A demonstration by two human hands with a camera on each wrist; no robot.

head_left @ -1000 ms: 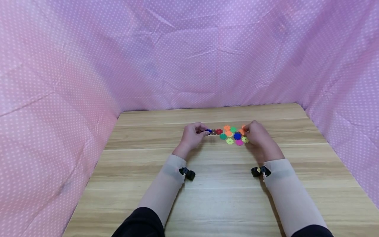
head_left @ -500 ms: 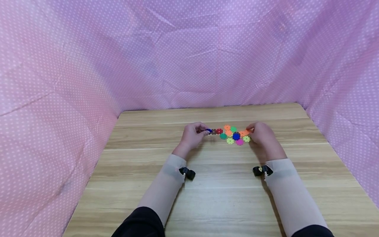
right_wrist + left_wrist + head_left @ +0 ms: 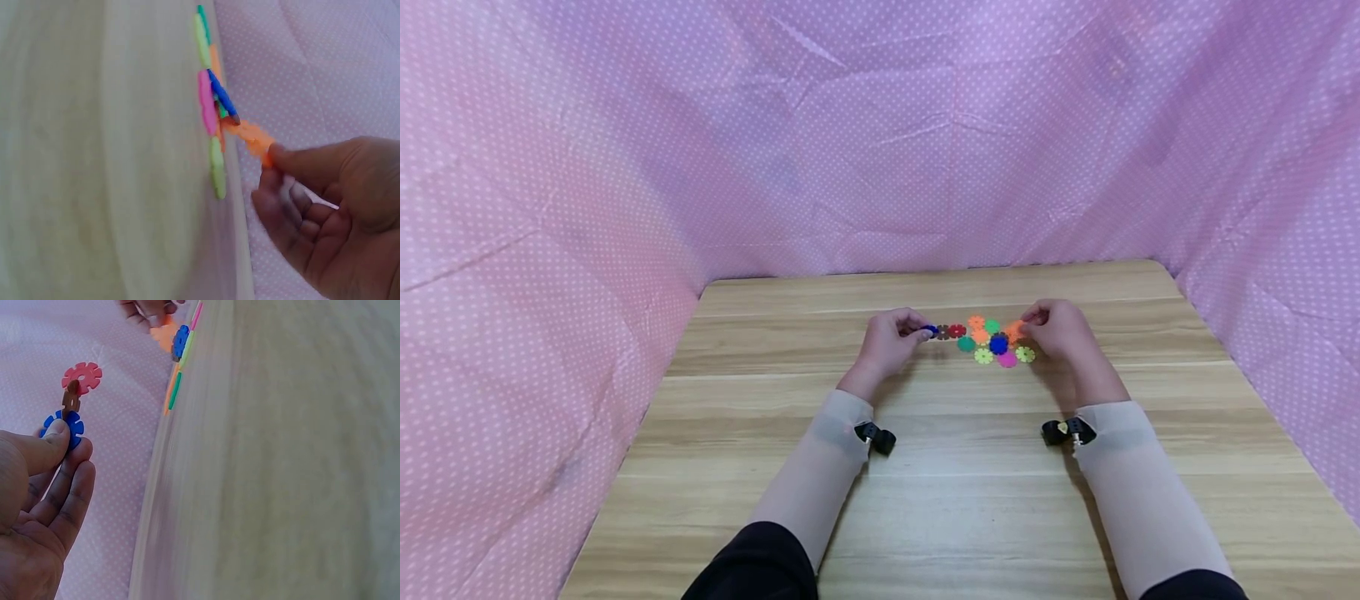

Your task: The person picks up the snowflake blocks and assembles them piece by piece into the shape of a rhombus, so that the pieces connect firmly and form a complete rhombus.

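My left hand (image 3: 886,346) pinches a blue notched snowflake disc (image 3: 75,428) between thumb and fingers. A brown disc (image 3: 70,400) is slotted into it, and a red disc (image 3: 89,376) into the brown one, making a short chain held above the table. My right hand (image 3: 1062,333) pinches an orange snowflake disc (image 3: 255,139), which slants up from the pile. Its inner end meets another blue disc (image 3: 222,94) and a dark disc mostly hidden beneath that one. Around them lie a pink disc (image 3: 1006,359), yellow-green discs (image 3: 983,356) and green discs (image 3: 966,343).
The wooden table (image 3: 955,500) carries the loose discs near its middle, toward the far side. Pink dotted cloth (image 3: 880,150) hangs behind it and at both sides. Each wrist wears a small black camera (image 3: 878,439).
My right hand shifted outward to the right with the orange disc, then rose slightly and came back in, tilting the disc upward. My left hand and its chain stay nearly still.
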